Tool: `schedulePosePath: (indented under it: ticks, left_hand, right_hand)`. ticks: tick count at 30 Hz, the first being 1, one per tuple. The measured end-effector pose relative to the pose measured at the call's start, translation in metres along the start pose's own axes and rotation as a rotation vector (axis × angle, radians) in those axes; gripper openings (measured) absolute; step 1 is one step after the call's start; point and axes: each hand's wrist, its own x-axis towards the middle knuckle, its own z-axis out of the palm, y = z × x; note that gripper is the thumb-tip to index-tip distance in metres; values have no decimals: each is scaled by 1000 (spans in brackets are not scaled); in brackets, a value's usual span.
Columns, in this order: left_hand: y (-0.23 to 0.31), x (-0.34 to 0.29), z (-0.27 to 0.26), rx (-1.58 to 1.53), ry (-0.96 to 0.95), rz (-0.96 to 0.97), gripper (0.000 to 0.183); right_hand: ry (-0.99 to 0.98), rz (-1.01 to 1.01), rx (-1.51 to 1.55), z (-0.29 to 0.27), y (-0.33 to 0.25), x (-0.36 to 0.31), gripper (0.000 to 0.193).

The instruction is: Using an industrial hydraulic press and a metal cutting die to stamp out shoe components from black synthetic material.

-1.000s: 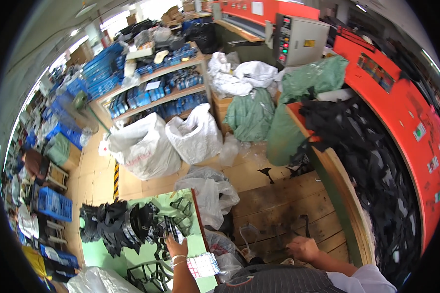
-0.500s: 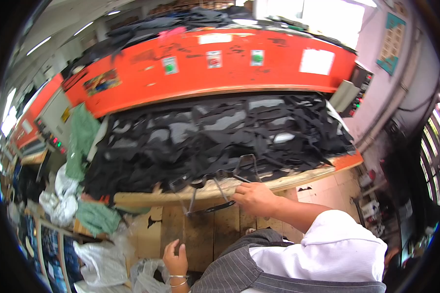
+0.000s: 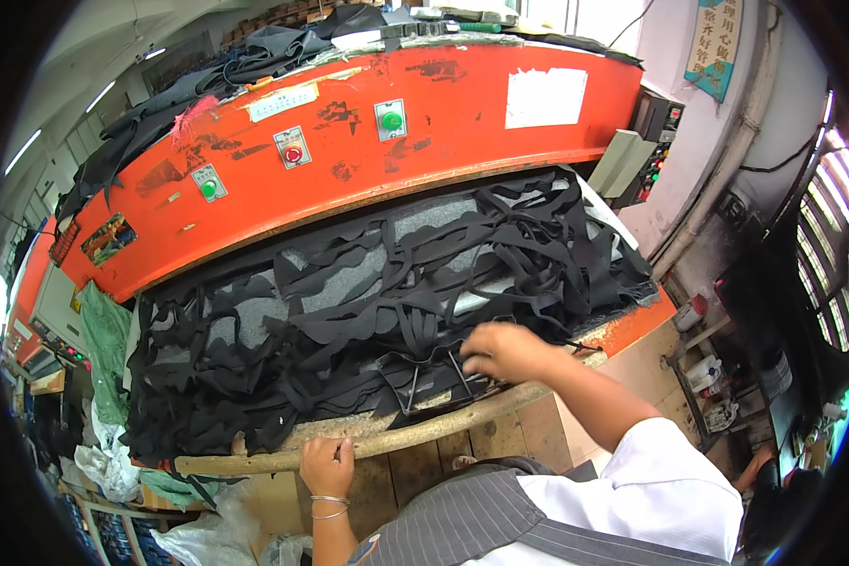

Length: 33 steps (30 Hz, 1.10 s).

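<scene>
A dark metal cutting die (image 3: 413, 387), a thin-walled outline frame with cross bars, rests at the front of the press bed among black fabric scraps (image 3: 368, 316). My right hand (image 3: 507, 352) is closed on its right end, though the fingertips are partly hidden. My left hand (image 3: 327, 462), with metal bangles at the wrist, is closed over the wooden rail (image 3: 406, 436) along the bed's front edge. Tangled black cut-out strips cover most of the bed, with grey sheet (image 3: 349, 274) showing through the gaps.
Behind the bed stands the orange press head (image 3: 443, 94) with a red button (image 3: 293, 153) and two green ones. A control box (image 3: 656, 141) is at right. Green cloth (image 3: 104, 354) and white plastic bags (image 3: 212, 533) lie at left. A cluttered shelf (image 3: 712, 377) stands on the right.
My right hand has moved the cutting die from in front of the rail onto the bed's front. My left hand has risen from open air to the rail. The view has turned.
</scene>
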Motion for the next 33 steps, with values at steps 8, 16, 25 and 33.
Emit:
schedulePosePath:
  ticks: [8,16,25,33]
  left_hand:
    - [-7,38,-16,-60,-131,-156,21]
    - [-122,262,21,109,107,232,28]
    - [-230,411,112,556,125,84,31]
    - [-274,383,103,-294,620,-564,35]
  right_hand:
    - [386,283,-291,-93,142,129,40]
    - [14,1018,-551,-78,210,227,57]
    - [241,965,-742,-42,295,284,53]
    - [243,1031,-402,-48,307,280,78]
